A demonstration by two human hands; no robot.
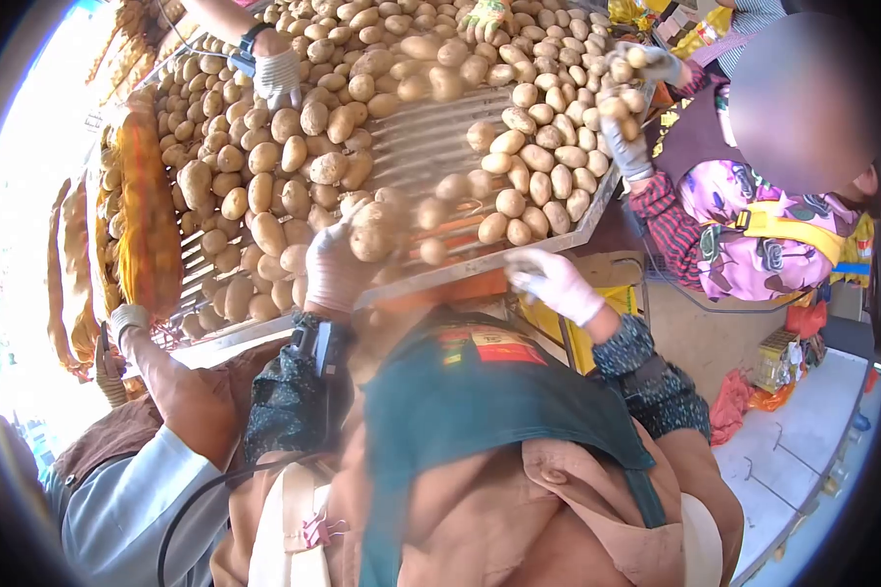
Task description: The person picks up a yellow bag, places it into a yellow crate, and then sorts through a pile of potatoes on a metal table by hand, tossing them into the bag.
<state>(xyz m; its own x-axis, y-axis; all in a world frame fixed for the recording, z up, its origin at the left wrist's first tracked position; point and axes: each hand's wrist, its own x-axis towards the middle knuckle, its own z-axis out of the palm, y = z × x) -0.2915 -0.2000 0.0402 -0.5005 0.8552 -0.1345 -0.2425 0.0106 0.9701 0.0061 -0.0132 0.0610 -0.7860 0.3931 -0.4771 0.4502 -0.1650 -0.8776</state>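
My left hand (335,266), in a pale glove, is at the front edge of the slatted sorting table and closed on a large potato (370,235). Several blurred potatoes (433,213) are just beyond it, over the slats. To the right, my right hand (558,284) is held in front of the table's metal rim (480,266), its glove dirty at the fingertips. Its fingers are loosely bent and apart, and I see nothing in them. Part of a yellow crate (612,303) shows below this hand.
Potatoes (548,157) cover much of the slatted table (431,132). A co-worker on the right holds potatoes in gloved hands. Other gloved hands reach in from the far side, and another person's arm (181,382) is close on my left. Filled orange net bags (147,215) stand at the left.
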